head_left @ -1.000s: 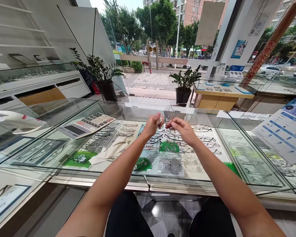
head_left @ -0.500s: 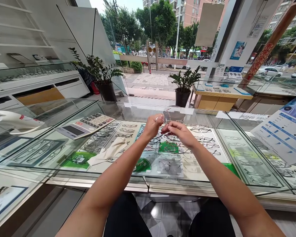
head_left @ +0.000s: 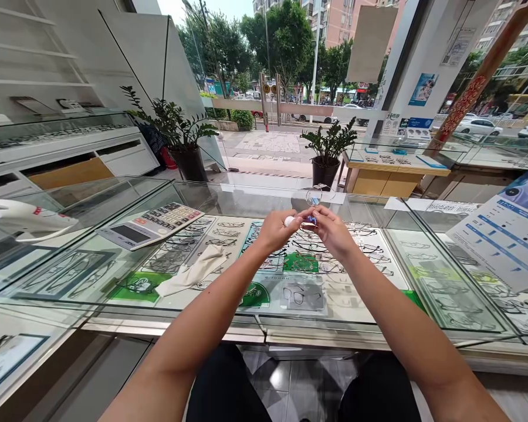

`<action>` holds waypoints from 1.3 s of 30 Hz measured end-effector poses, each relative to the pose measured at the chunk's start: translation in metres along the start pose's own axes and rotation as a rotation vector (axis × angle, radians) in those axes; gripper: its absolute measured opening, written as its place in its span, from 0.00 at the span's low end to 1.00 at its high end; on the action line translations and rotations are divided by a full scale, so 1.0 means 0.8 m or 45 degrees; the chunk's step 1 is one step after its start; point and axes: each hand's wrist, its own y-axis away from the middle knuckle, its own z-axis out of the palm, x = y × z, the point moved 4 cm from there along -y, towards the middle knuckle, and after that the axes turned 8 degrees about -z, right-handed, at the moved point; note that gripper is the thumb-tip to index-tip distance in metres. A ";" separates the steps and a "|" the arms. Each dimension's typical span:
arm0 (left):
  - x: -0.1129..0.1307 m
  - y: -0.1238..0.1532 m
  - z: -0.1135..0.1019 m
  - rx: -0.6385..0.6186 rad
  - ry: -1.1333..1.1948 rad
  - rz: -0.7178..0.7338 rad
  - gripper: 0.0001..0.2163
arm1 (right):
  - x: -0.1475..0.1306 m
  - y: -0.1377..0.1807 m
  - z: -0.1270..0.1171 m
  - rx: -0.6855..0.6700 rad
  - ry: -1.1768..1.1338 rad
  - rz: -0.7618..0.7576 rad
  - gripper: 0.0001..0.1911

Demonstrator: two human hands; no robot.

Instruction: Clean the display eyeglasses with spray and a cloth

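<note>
Both my hands meet above a glass display counter (head_left: 422,275). My left hand (head_left: 275,230) is closed round a small white object that pokes out by the thumb; I cannot name it. My right hand (head_left: 332,231) pinches a thin-rimmed pair of glasses (head_left: 313,196) with clear lenses, held upright just above my fingertips. A small blue spot shows between the two hands. Under the glass lie rows of spectacle frames (head_left: 308,246) on white and green cards.
A calculator (head_left: 152,224) and a cream cleaning cloth (head_left: 193,271) lie on the counter to the left. A white device (head_left: 24,218) rests far left. A blue-and-white leaflet stand (head_left: 506,234) sits at right. Two potted plants (head_left: 328,149) stand beyond, by the glass door.
My hands have dropped slightly and drawn closer together. The glasses have turned, so a lens now stands above my fingers, and the white object shows more at my left thumb.
</note>
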 end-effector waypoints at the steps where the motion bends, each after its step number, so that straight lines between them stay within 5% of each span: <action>1: 0.001 0.000 -0.001 0.003 -0.010 0.002 0.30 | 0.000 0.000 0.000 0.007 -0.001 -0.001 0.20; 9: 0.003 -0.001 -0.005 -0.001 0.018 0.001 0.31 | -0.001 0.000 0.000 0.016 -0.020 0.005 0.20; 17: -0.027 -0.013 -0.039 0.391 -0.047 -0.090 0.25 | -0.005 -0.001 -0.007 0.059 -0.016 0.012 0.21; 22: -0.080 -0.031 -0.071 0.787 -0.205 -0.330 0.07 | -0.003 -0.001 -0.009 0.077 -0.029 0.024 0.20; 25: -0.115 -0.040 -0.090 0.920 -0.154 -0.490 0.07 | -0.002 -0.001 -0.011 0.079 -0.028 0.026 0.19; 32: -0.158 -0.034 -0.117 0.875 -0.236 -0.709 0.15 | -0.002 -0.002 -0.013 0.077 -0.016 0.034 0.20; 39: -0.167 -0.029 -0.116 0.813 -0.261 -0.833 0.13 | -0.001 -0.002 -0.012 0.064 0.014 0.030 0.21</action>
